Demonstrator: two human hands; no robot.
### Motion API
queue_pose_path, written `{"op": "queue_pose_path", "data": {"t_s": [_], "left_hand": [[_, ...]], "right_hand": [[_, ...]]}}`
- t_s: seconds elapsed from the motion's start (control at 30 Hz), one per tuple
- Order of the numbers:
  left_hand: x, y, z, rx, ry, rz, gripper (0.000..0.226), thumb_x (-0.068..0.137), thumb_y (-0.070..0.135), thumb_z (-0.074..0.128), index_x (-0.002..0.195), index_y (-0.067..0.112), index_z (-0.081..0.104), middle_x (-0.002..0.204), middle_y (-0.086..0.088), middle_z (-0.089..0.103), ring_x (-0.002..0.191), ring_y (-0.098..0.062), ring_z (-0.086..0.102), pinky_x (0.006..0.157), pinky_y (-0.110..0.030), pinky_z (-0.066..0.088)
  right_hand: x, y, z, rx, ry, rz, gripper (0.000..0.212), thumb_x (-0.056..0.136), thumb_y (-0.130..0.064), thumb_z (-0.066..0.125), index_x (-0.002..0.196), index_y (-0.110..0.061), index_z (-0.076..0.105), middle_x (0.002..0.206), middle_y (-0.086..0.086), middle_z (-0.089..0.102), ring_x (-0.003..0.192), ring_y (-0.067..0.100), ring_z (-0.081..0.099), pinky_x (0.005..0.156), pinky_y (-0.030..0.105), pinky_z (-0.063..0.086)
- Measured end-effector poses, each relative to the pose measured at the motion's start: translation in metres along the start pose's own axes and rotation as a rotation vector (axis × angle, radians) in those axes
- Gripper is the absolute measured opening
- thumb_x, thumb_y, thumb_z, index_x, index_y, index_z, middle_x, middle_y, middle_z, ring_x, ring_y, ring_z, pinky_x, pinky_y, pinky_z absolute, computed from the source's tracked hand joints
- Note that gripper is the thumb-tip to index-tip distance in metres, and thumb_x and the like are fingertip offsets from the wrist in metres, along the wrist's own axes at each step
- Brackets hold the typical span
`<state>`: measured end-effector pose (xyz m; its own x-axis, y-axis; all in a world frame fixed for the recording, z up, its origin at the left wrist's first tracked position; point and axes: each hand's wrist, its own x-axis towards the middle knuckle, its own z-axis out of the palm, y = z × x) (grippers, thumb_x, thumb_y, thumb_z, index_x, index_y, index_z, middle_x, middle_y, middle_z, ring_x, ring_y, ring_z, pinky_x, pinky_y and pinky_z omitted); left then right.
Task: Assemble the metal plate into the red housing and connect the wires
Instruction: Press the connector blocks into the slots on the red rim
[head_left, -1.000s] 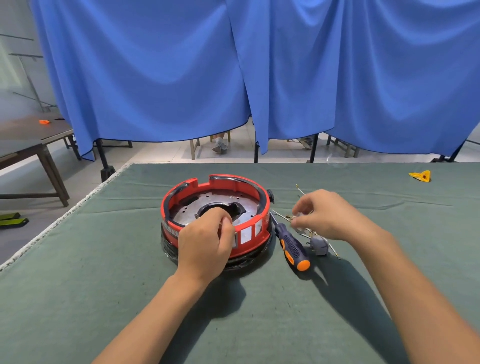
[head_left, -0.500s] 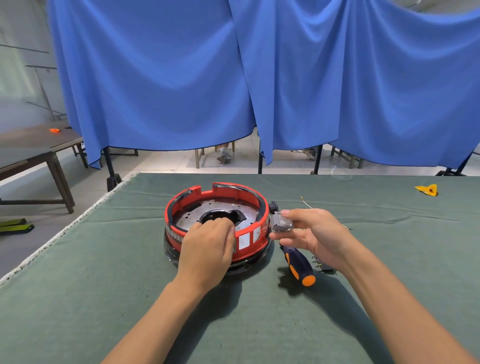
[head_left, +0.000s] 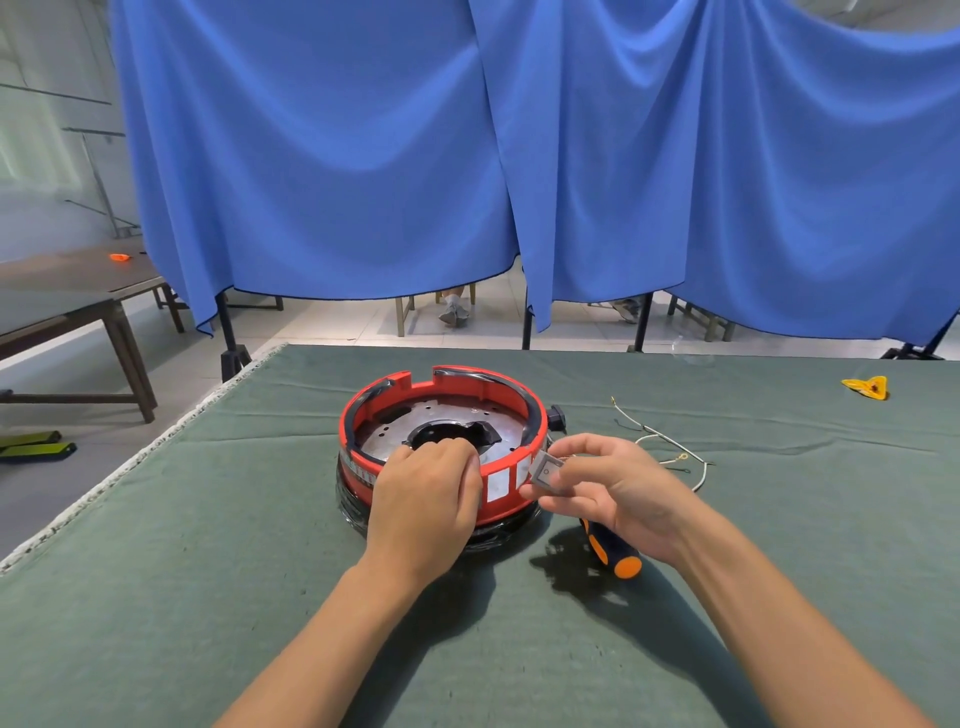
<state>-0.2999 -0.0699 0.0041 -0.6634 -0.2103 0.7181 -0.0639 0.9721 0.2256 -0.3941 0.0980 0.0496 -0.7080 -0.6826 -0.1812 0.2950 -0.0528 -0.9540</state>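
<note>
Two bare hands work over a green cloth-covered table (head_left: 208, 597). The left hand (head_left: 423, 496) rests on the near rim of the red housing (head_left: 441, 431), fingers curled over the edge onto the metal plate (head_left: 441, 421) seated inside. Just right of the housing, the right hand (head_left: 618, 488) pinches a small grey rectangular switch (head_left: 546, 473) between thumb and fingertips. Thin white wires (head_left: 670, 447) trail on the cloth beyond the right hand. A black-and-orange screwdriver (head_left: 613, 553) lies beneath that hand's palm.
</note>
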Motion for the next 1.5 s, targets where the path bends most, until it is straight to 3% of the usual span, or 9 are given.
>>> {"op": "queue_pose_path", "data": {"t_s": [0.07,0.13,0.23,0.3,0.43,0.67,0.97,1.27,1.5], "left_hand": [[0.000,0.001,-0.001,-0.007,-0.007,-0.003,0.029,0.092,0.025,0.039,0.075,0.016,0.061,0.068,0.004,0.063,0.059,-0.017,0.055,0.057,-0.035,0.044],[0.000,0.001,-0.002,-0.035,-0.007,-0.006,0.023,0.091,0.020,0.045,0.077,0.015,0.063,0.069,0.004,0.064,0.059,-0.017,0.056,0.058,-0.032,0.043],[0.000,0.002,-0.003,-0.169,0.044,-0.079,0.020,0.090,0.015,0.047,0.081,0.011,0.065,0.073,0.001,0.066,0.062,-0.016,0.055,0.060,-0.026,0.038],[0.000,0.002,-0.005,-0.264,0.093,-0.140,0.022,0.091,0.014,0.045,0.086,0.008,0.065,0.078,-0.002,0.067,0.068,-0.018,0.057,0.063,-0.028,0.043],[-0.001,0.003,-0.005,-0.229,0.084,-0.123,0.020,0.090,0.013,0.046,0.084,0.008,0.065,0.077,-0.003,0.067,0.067,-0.023,0.057,0.064,-0.034,0.044],[-0.003,0.000,-0.003,-0.148,0.048,-0.043,0.028,0.091,0.021,0.039,0.080,0.011,0.063,0.073,0.001,0.065,0.064,-0.020,0.057,0.067,-0.030,0.037],[-0.005,0.000,-0.006,-0.193,0.014,-0.008,0.026,0.086,0.027,0.043,0.085,0.016,0.066,0.079,0.007,0.067,0.069,-0.012,0.059,0.072,-0.028,0.038],[-0.005,0.000,-0.006,-0.163,-0.040,0.028,0.033,0.083,0.047,0.054,0.089,0.017,0.065,0.083,0.008,0.065,0.075,-0.012,0.058,0.072,-0.031,0.041],[-0.006,-0.001,-0.005,-0.136,-0.023,0.048,0.035,0.079,0.050,0.058,0.089,0.017,0.064,0.082,0.008,0.064,0.073,-0.013,0.058,0.070,-0.030,0.041]], "right_hand": [[0.000,0.001,0.001,-0.003,0.012,0.021,0.030,0.078,0.020,0.054,0.101,0.001,0.055,0.100,0.030,0.068,0.087,0.039,0.070,0.065,0.033,0.061],[-0.001,0.005,0.005,-0.184,0.015,0.035,0.037,0.077,0.019,0.059,0.107,-0.001,0.057,0.105,0.024,0.067,0.090,0.036,0.070,0.071,0.036,0.061],[-0.002,0.012,0.014,-0.653,0.022,-0.013,0.032,0.073,0.008,0.070,0.096,-0.013,0.068,0.092,0.007,0.064,0.083,0.019,0.064,0.078,0.030,0.055],[-0.003,0.012,0.020,-0.732,0.030,-0.058,0.027,0.071,0.000,0.076,0.087,-0.020,0.071,0.087,0.004,0.067,0.078,0.014,0.060,0.076,0.025,0.050],[-0.004,0.010,0.020,-0.687,0.125,-0.166,0.023,0.069,-0.010,0.082,0.081,-0.026,0.072,0.073,-0.010,0.064,0.068,0.003,0.056,0.059,0.006,0.042],[-0.006,0.008,0.024,-0.482,-0.019,-0.121,0.007,0.085,-0.004,0.068,0.091,-0.003,0.070,0.066,0.002,0.066,0.057,0.010,0.062,0.055,0.024,0.056],[0.000,0.020,0.026,-0.445,0.035,-0.155,0.013,0.082,-0.002,0.071,0.086,-0.013,0.065,0.075,0.004,0.072,0.068,0.021,0.072,0.063,0.032,0.059],[0.001,0.021,0.023,-0.344,0.121,-0.154,0.011,0.080,0.002,0.072,0.086,-0.005,0.064,0.079,0.013,0.072,0.066,0.018,0.072,0.060,0.027,0.058],[0.004,0.024,0.024,-0.137,0.122,-0.066,0.010,0.079,0.006,0.070,0.084,-0.002,0.065,0.075,0.012,0.072,0.070,0.024,0.073,0.062,0.026,0.058]]}}
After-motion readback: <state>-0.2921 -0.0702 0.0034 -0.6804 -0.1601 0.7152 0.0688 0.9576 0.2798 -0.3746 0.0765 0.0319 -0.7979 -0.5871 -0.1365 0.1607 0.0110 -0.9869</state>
